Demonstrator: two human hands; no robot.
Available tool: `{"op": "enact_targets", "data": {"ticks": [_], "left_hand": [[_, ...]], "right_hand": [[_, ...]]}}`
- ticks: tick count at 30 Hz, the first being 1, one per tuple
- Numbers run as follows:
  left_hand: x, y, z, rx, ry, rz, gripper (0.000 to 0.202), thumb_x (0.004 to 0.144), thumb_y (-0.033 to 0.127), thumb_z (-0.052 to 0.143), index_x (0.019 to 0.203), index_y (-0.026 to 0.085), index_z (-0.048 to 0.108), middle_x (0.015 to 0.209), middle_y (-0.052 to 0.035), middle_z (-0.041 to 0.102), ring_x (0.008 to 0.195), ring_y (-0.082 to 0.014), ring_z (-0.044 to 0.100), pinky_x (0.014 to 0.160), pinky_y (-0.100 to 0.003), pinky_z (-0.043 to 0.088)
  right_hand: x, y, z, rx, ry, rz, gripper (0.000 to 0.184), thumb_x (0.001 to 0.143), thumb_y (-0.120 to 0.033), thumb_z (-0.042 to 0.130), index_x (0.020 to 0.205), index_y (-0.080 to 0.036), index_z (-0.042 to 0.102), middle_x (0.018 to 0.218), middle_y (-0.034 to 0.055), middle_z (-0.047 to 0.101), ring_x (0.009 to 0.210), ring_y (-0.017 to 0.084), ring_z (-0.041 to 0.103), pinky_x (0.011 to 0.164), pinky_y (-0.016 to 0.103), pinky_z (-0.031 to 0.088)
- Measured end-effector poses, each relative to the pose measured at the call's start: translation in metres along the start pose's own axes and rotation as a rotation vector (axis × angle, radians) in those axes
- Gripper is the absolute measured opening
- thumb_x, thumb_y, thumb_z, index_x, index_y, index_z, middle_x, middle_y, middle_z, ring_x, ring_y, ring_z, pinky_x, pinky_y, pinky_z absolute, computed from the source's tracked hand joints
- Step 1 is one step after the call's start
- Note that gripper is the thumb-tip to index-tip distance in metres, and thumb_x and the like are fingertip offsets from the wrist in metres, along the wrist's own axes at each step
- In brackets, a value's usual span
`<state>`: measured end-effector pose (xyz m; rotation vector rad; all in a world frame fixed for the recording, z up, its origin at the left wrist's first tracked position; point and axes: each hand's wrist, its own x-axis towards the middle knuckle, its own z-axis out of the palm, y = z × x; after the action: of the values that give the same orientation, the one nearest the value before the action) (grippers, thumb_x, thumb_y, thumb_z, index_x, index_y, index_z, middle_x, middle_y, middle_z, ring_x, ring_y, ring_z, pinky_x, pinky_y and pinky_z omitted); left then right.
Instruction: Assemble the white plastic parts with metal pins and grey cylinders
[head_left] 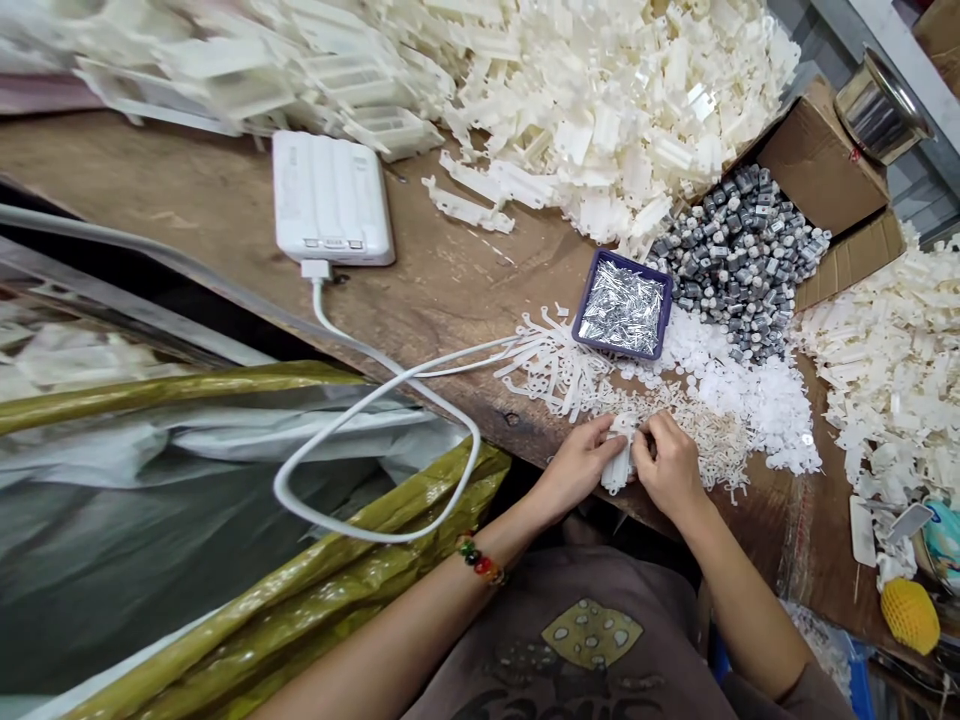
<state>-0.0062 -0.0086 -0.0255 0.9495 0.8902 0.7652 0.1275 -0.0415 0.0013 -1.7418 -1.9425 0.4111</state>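
Observation:
My left hand [579, 466] grips a white plastic casing [618, 462] at the front edge of the wooden table, thumb and fingers closed on its left side. My right hand [667, 462] is at the casing's right side, its thumb and fingers pinched together; whatever lies between them is too small to make out. Just beyond my hands lie a heap of tiny beige parts [712, 432] and a fan of thin white plastic levers [559, 370]. A purple tray [664, 318] full of shiny metal pins stands behind them.
White plastic discs [780, 405] and grey motor-like parts [742, 245] are heaped to the right, by a cardboard box [817, 160]. White casings [600, 110] pile up at the back. A white power bank [330, 195] with a looping cable [375, 535] lies left.

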Motion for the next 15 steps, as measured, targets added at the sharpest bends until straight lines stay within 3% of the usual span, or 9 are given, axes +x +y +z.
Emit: {"op": "enact_targets", "data": {"ticks": [2, 4, 7, 11, 15], "left_hand": [[0.001, -0.001, 0.001, -0.082, -0.050, -0.085, 0.017, 0.068, 0.031, 0.058, 0.073, 0.017, 0.050, 0.055, 0.0048, 0.053, 0.048, -0.0123, 0.052, 0.046, -0.022, 0.040], [0.001, -0.003, 0.001, -0.144, -0.084, -0.137, 0.021, 0.068, 0.033, 0.059, 0.079, 0.017, 0.051, 0.058, 0.0030, 0.058, 0.051, -0.0158, 0.058, 0.048, -0.025, 0.045], [0.003, -0.007, 0.002, -0.146, -0.063, -0.118, 0.024, 0.066, 0.032, 0.063, 0.081, 0.017, 0.051, 0.059, 0.0028, 0.059, 0.051, -0.0159, 0.060, 0.048, -0.025, 0.046], [0.005, -0.011, 0.002, -0.170, -0.068, -0.111, 0.030, 0.065, 0.029, 0.064, 0.088, 0.016, 0.050, 0.060, 0.0029, 0.061, 0.051, -0.0166, 0.061, 0.050, -0.026, 0.049], [0.005, -0.011, 0.001, -0.194, -0.060, -0.117, 0.036, 0.064, 0.026, 0.064, 0.096, 0.015, 0.051, 0.064, 0.0021, 0.063, 0.052, -0.0178, 0.063, 0.052, -0.029, 0.051]], "right_hand": [[0.009, 0.008, -0.007, 0.115, -0.042, 0.047, 0.017, 0.088, -0.025, 0.042, 0.079, -0.019, 0.055, 0.074, 0.0017, 0.056, 0.068, 0.014, 0.051, 0.063, 0.024, 0.040], [0.024, 0.019, -0.012, 0.135, 0.006, 0.120, 0.020, 0.089, -0.029, 0.042, 0.082, -0.019, 0.057, 0.076, 0.0016, 0.059, 0.069, 0.014, 0.053, 0.063, 0.024, 0.040], [0.052, 0.035, -0.012, -0.053, 0.098, 0.192, 0.017, 0.086, -0.027, 0.046, 0.081, -0.018, 0.060, 0.082, 0.0039, 0.060, 0.075, 0.016, 0.054, 0.068, 0.026, 0.040], [0.072, 0.044, -0.008, -0.198, 0.046, 0.183, 0.010, 0.080, -0.021, 0.052, 0.074, -0.018, 0.060, 0.082, 0.0045, 0.059, 0.074, 0.016, 0.054, 0.068, 0.026, 0.039], [0.057, 0.038, -0.013, 0.122, 0.013, 0.213, 0.014, 0.079, -0.029, 0.052, 0.074, -0.018, 0.058, 0.067, -0.0009, 0.055, 0.060, 0.012, 0.049, 0.056, 0.023, 0.039]]}}
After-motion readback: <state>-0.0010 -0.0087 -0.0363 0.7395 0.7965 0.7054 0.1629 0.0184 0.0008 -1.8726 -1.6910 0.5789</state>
